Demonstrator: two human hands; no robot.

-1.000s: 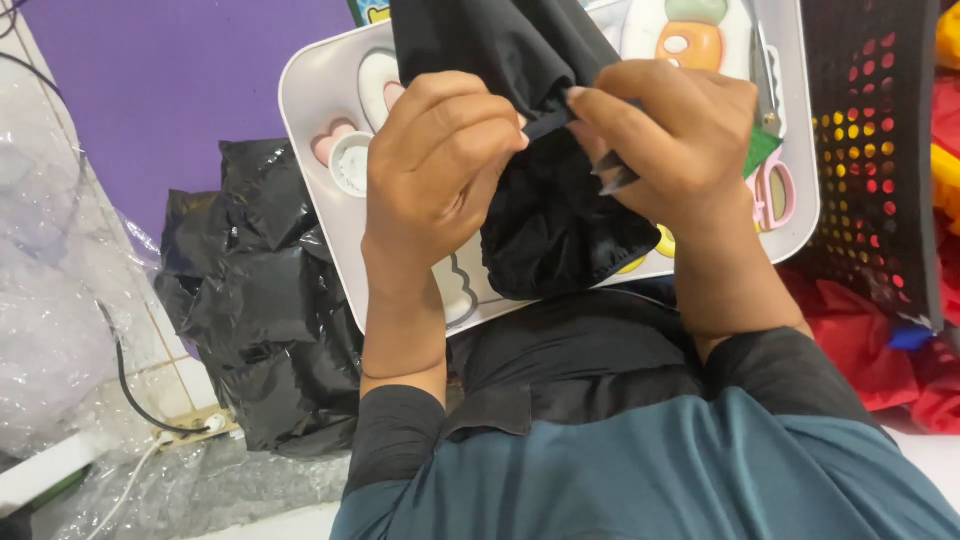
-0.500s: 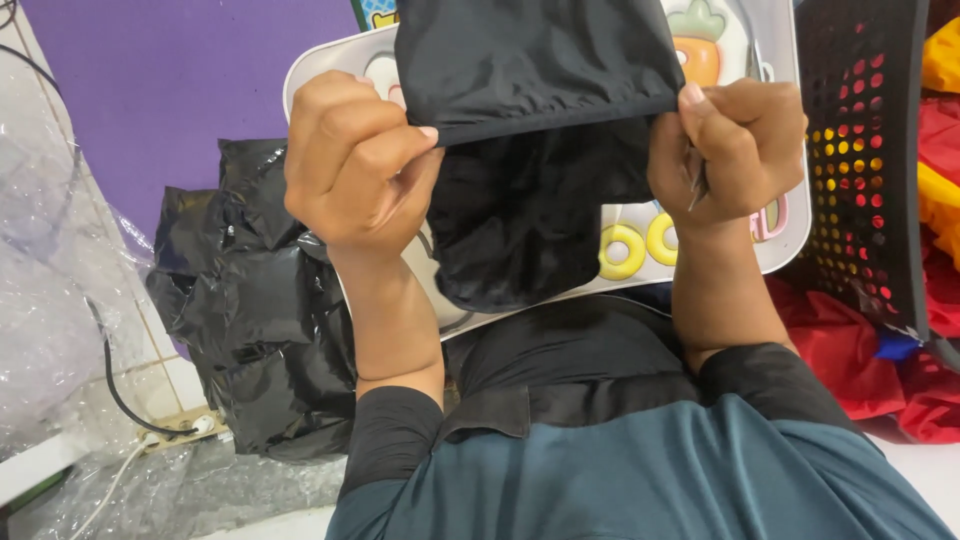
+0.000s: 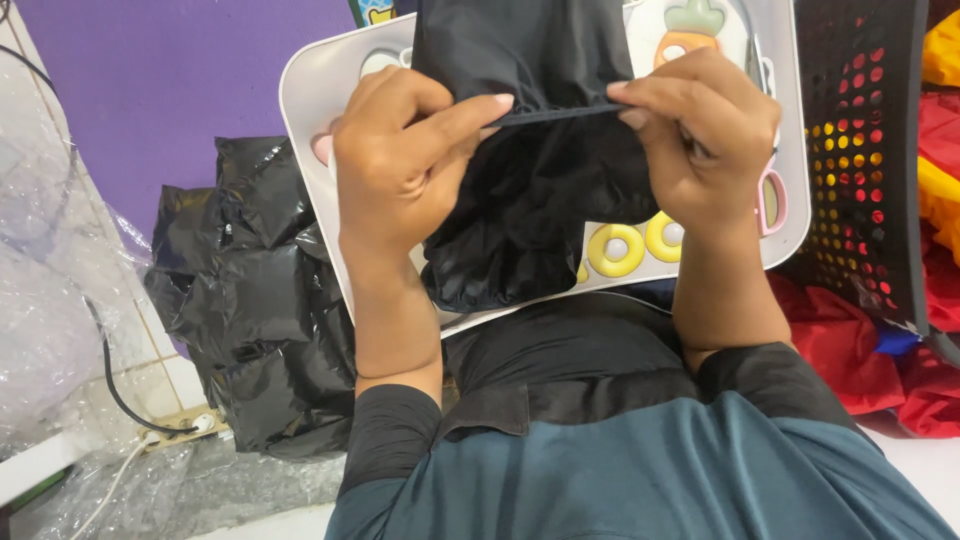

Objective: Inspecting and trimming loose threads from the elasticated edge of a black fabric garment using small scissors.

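So both hands are pinched shut on the same thing here, a black plastic bag [image 3: 540,190] held up in front of the chest. The left hand [image 3: 400,165] has thumb and forefinger closed tight on the bag's top edge, the other fingers curled in. The right hand [image 3: 700,140] does the same from the other side, fingertips clamped on that edge. Between the two hands the edge is pulled into a short taut line, and the rest of the bag hangs down crumpled below it, with more of the black film rising above the hands to the top of the view.

Behind the bag there's a white tray [image 3: 300,110] with cartoon shapes on it: a carrot figure [image 3: 692,35] up top and two yellow rings [image 3: 635,245] peeking out under the bag. To the left sits a heap of black bags [image 3: 250,300] on the floor by some clear plastic wrap [image 3: 45,300] and a black cable [image 3: 115,385]. On the right is a black perforated basket [image 3: 865,160] with red cloth [image 3: 860,350] beside it.

Compared with half a second ago, the hands have come much closer together. Back then they were spread wide, stretching the bag's edge out long and flat; now the gap is short and the bag has bunched up more underneath.
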